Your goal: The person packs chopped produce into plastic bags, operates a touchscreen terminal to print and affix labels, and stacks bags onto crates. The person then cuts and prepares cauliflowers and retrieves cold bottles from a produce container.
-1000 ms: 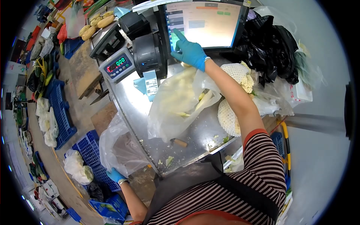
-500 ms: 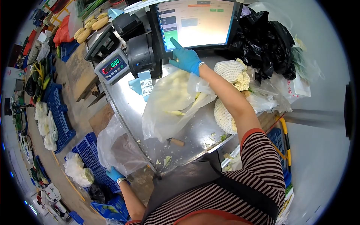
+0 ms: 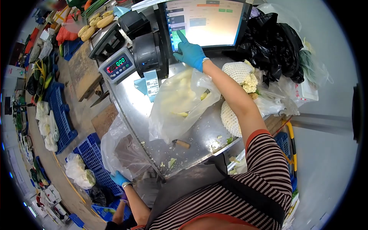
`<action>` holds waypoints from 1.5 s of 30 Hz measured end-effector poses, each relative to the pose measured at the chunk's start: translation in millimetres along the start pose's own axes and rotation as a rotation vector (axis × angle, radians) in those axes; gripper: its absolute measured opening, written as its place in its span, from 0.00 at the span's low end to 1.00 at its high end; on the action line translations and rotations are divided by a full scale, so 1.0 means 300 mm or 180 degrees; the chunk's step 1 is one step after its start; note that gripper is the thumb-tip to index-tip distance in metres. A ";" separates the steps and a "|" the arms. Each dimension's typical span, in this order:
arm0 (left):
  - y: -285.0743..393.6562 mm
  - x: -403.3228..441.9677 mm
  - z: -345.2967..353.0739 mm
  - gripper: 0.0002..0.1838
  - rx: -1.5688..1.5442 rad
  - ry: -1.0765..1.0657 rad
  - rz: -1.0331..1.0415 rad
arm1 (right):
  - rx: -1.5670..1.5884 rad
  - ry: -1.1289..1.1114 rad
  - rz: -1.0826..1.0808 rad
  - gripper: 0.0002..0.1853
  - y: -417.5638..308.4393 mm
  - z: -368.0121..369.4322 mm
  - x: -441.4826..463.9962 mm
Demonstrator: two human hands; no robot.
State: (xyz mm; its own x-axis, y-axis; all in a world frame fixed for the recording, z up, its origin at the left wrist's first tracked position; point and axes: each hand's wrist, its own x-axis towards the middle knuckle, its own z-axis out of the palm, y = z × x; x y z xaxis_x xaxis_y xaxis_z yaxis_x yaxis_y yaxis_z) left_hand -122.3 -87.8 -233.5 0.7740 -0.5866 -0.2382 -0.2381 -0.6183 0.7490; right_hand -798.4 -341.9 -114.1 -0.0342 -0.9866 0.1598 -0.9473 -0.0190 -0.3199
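Gloved in blue, my right hand (image 3: 190, 53) is at the lower left of the lit screen (image 3: 207, 25), index finger stretched out over a green block, holding nothing. My left hand (image 3: 120, 179) grips the edge of a clear plastic bag (image 3: 124, 149) beside the metal table's left edge. A translucent bag of pale vegetables (image 3: 176, 103) lies on the metal table (image 3: 199, 153) below my right hand. Left of the screen, a scale display (image 3: 117, 65) reads 0.00. Printed labels (image 3: 151, 85) hang from the black printer (image 3: 147, 53).
Cauliflowers in white foam nets (image 3: 234, 74) and black plastic bags (image 3: 276, 50) are at the right. A short wooden-handled tool (image 3: 181, 143) lies near the front. Blue crates (image 3: 61, 117) stand on the floor at the left. Another person's arm (image 3: 119, 211) shows at lower left.
My right index finger has moved slightly up the screen's left side. Another person's arm has come into view near my left forearm. My left hand still holds the clear bag.
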 end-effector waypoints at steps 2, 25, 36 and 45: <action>0.001 0.002 -0.005 0.34 0.0125 0.0023 0.0008 | -0.0067 0.0028 0.0064 0.18 -0.002 -0.003 0.010; 0.071 -0.040 0.070 0.19 -0.0325 -0.0439 -0.0008 | 0.0617 -0.0337 0.0197 0.17 -0.029 -0.071 -0.203; -0.021 0.029 0.039 0.22 -0.0116 -0.0271 0.0182 | 0.0868 -0.0002 0.0483 0.16 0.010 -0.052 -0.230; -0.016 0.003 0.007 0.20 -0.0285 -0.0402 0.0231 | 0.1751 0.1522 0.1066 0.22 0.111 -0.124 -0.429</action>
State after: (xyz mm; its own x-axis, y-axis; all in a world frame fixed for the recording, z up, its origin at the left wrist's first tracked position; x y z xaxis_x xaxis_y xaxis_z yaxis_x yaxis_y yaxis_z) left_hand -121.7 -86.6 -238.6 0.6754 -0.6927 -0.2530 -0.2331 -0.5260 0.8179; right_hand -837.5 -209.6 -110.5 -0.5396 -0.7800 0.3169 -0.5740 0.0655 -0.8162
